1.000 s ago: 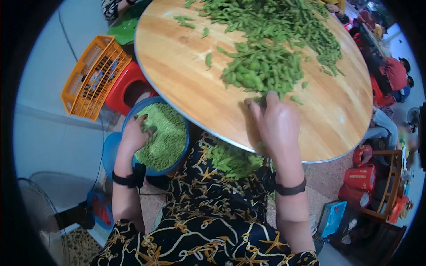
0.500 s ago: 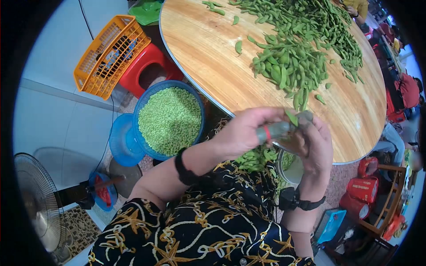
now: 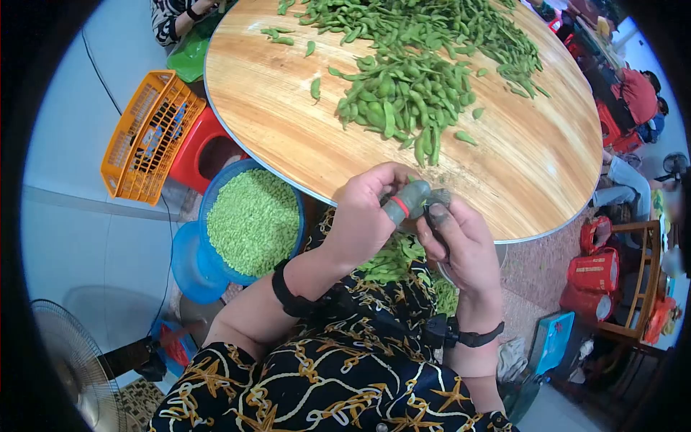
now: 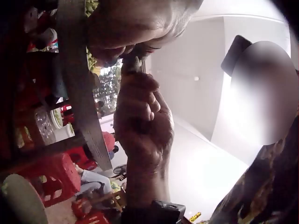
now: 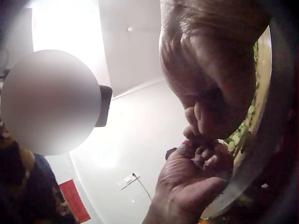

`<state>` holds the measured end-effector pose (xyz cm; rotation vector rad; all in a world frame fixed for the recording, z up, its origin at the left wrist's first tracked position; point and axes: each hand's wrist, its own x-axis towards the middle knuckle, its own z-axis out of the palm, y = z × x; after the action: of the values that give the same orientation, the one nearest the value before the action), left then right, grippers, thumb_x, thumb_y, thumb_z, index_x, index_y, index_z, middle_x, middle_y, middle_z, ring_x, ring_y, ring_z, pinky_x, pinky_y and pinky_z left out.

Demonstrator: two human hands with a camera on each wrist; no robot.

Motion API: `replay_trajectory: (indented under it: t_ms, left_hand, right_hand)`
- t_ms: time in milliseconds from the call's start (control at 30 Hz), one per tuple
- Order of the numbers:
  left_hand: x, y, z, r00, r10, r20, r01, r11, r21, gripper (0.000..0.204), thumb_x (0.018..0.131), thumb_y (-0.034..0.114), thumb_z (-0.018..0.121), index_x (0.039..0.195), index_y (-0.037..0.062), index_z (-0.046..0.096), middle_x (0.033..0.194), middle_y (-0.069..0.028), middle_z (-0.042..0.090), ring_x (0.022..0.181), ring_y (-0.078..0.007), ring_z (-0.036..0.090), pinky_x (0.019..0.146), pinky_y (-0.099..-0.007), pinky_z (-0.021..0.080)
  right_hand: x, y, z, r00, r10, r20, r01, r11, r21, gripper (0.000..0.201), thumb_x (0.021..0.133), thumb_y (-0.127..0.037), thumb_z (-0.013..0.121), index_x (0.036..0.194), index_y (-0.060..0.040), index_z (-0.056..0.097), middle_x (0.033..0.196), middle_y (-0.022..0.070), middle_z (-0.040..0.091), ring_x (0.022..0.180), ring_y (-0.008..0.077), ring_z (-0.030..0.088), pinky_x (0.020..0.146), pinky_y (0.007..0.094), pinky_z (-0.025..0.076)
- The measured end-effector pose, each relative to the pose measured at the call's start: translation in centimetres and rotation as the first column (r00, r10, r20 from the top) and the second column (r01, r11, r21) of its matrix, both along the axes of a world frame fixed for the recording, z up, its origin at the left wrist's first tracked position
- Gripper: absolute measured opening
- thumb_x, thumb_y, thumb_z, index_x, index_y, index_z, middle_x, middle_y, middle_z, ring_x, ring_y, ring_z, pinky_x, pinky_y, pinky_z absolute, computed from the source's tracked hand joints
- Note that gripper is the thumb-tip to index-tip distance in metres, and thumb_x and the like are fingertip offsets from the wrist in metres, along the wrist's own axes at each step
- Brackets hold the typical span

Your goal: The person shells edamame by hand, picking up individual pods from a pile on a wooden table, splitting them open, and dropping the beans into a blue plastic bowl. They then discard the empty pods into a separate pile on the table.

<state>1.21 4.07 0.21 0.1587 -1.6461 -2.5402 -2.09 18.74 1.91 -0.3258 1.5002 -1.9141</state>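
In the head view, my left hand and right hand meet at the fingertips over the near edge of the round wooden table. Between them they pinch a green soybean pod, mostly hidden by the fingers. A grey cover with a red band wraps a digit of the left hand; dark covers sit on right fingertips. Just beyond lies a heap of soybean pods. To the left, a blue basket holds shelled green beans. Both wrist views show the hands together, the pod hidden.
More pods lie on the lap below the hands. An orange crate rests by a red stool at the left. A fan stands lower left. Red packages and a wooden chair are at right.
My left hand has left the bean basket and come to the right hand. The right hand has drawn back from the heap with a pod, now between both hands.
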Motion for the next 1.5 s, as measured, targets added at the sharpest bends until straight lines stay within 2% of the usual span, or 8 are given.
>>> replay_trajectory:
  t_ms: [267, 500, 633, 767, 967, 1233, 1433, 1500]
  left_hand:
    - [-0.5, -1.3, 0.2, 0.924, -0.371, -0.087, 0.378, 0.864, 0.332, 0.019, 0.082, 0.011, 0.063, 0.097, 0.0030, 0.055, 0.087, -0.0028, 0.059, 0.074, -0.0073, 0.055, 0.065, -0.0197, 0.045]
    - [-2.3, -0.8, 2.6, 0.981, -0.093, -0.169, 0.050, 0.968, -0.244, 0.018, 0.082, -0.002, 0.056, 0.099, 0.0007, 0.056, 0.089, 0.0004, 0.057, 0.071, -0.0039, 0.052, 0.060, -0.0163, 0.041]
    - [-2.2, -2.1, 2.7, 0.990, -0.035, -0.134, 0.004, 0.974, -0.225, 0.020, 0.082, -0.005, 0.047, 0.099, 0.0000, 0.056, 0.086, -0.0006, 0.056, 0.068, -0.0037, 0.050, 0.058, -0.0154, 0.039]
    - [-1.5, -5.0, -0.1, 0.993, -0.006, -0.121, 0.013, 0.998, 0.056, 0.029, 0.076, -0.009, 0.046, 0.101, 0.0004, 0.057, 0.079, -0.0015, 0.054, 0.070, -0.0050, 0.049, 0.063, -0.0180, 0.039]
    - [1.7, -5.0, 1.8, 0.889, -0.450, 0.089, 0.429, 0.747, -0.508, 0.025, 0.080, -0.003, 0.050, 0.101, 0.0024, 0.062, 0.077, -0.0025, 0.062, 0.070, -0.0097, 0.057, 0.064, -0.0224, 0.045]
    - [0.3, -4.6, 1.9, 0.964, -0.211, -0.162, 0.011, 0.638, -0.770, 0.017, 0.078, 0.005, 0.062, 0.095, 0.0018, 0.063, 0.079, -0.0070, 0.061, 0.072, -0.0149, 0.058, 0.066, -0.0247, 0.045]
    - [-1.2, -3.7, 1.4, 0.984, -0.116, -0.138, -0.002, 0.760, -0.650, 0.031, 0.081, 0.007, 0.061, 0.110, 0.0010, 0.056, 0.078, 0.0001, 0.053, 0.068, -0.0093, 0.049, 0.062, -0.0218, 0.041]
    - [-1.6, -3.3, 1.3, 0.993, -0.119, -0.029, 0.097, 0.907, -0.409, 0.036, 0.082, 0.008, 0.061, 0.116, -0.0002, 0.053, 0.080, 0.0019, 0.052, 0.070, -0.0081, 0.049, 0.063, -0.0211, 0.040]
  right_hand:
    - [-0.2, 0.6, 0.5, 0.938, 0.032, 0.345, 0.036, 0.981, -0.190, 0.015, 0.094, -0.016, 0.046, 0.092, -0.0033, 0.054, 0.062, -0.0045, 0.049, 0.046, 0.0015, 0.033, 0.042, 0.0172, 0.026]
    - [-2.7, -0.3, 1.8, 0.910, -0.182, -0.373, 0.249, 0.958, 0.141, 0.014, 0.090, -0.015, 0.051, 0.086, -0.0038, 0.058, 0.061, -0.0044, 0.050, 0.049, 0.0014, 0.039, 0.044, 0.0167, 0.029]
    - [-3.5, 0.1, 1.6, 0.997, -0.009, -0.077, 0.010, 1.000, 0.018, 0.012, 0.087, -0.013, 0.056, 0.090, -0.0019, 0.059, 0.062, -0.0013, 0.056, 0.055, 0.0055, 0.050, 0.050, 0.0208, 0.040]
    - [-0.3, -0.4, 0.1, 0.567, 0.344, -0.748, 0.322, 0.743, 0.586, 0.024, 0.076, -0.020, 0.066, 0.092, -0.0039, 0.058, 0.068, 0.0167, 0.061, 0.065, 0.0316, 0.061, 0.057, 0.0372, 0.047]
    - [-0.8, 1.5, 1.8, 0.544, 0.590, -0.596, -0.038, 0.727, 0.685, 0.018, 0.078, -0.019, 0.064, 0.082, -0.0015, 0.060, 0.066, 0.0181, 0.060, 0.061, 0.0325, 0.060, 0.055, 0.0383, 0.047]
    - [-5.8, -2.7, -0.5, 0.422, 0.387, -0.820, 0.693, 0.445, 0.567, 0.025, 0.076, -0.021, 0.066, 0.084, -0.0012, 0.054, 0.067, 0.0188, 0.060, 0.064, 0.0358, 0.060, 0.056, 0.0440, 0.046]
    - [-6.0, -1.6, -0.7, 0.424, 0.097, -0.900, 0.663, 0.644, 0.382, 0.018, 0.078, -0.014, 0.064, 0.081, 0.0020, 0.057, 0.064, 0.0144, 0.061, 0.056, 0.0296, 0.059, 0.052, 0.0366, 0.045]
    - [-5.6, -1.1, -0.2, 0.831, -0.221, -0.511, 0.338, 0.929, 0.148, 0.017, 0.082, -0.014, 0.062, 0.089, 0.0011, 0.060, 0.066, 0.0012, 0.058, 0.052, 0.0115, 0.051, 0.049, 0.0242, 0.039]
